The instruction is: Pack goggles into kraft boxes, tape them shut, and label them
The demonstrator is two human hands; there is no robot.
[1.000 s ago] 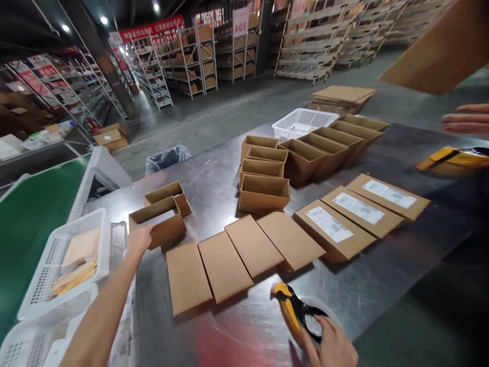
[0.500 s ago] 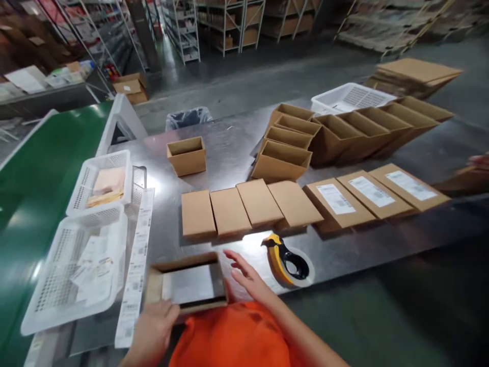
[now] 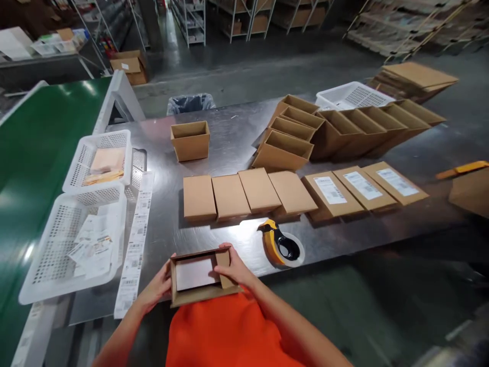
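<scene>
An open cardboard box (image 3: 204, 295) sits at the table's front edge, against my orange top, with a flat white item (image 3: 196, 272) inside it. My left hand (image 3: 162, 283) grips the box's left side. On the right, my right hand (image 3: 234, 267) has its fingers outside the wall and its thumb on the right end flap, which is folded inward. Right of the box lies a tape dispenser (image 3: 280, 244) in yellow and black, touched by neither hand. Behind the box, several closed cardboard boxes (image 3: 229, 196) lie in a row.
Labelled boxes (image 3: 330, 196) continue the row rightward. Open boxes (image 3: 286, 148) stand behind, and one open box (image 3: 192, 142) stands apart. At left are white baskets (image 3: 42, 255), a label strip (image 3: 133, 250) and a green conveyor (image 3: 34, 148). A box with a yellow tool (image 3: 464, 169) shows far right.
My right hand has come from beside the box onto its right end, and the flap there now folds inward. My left hand has shifted up along the left side. The view has tilted slightly.
</scene>
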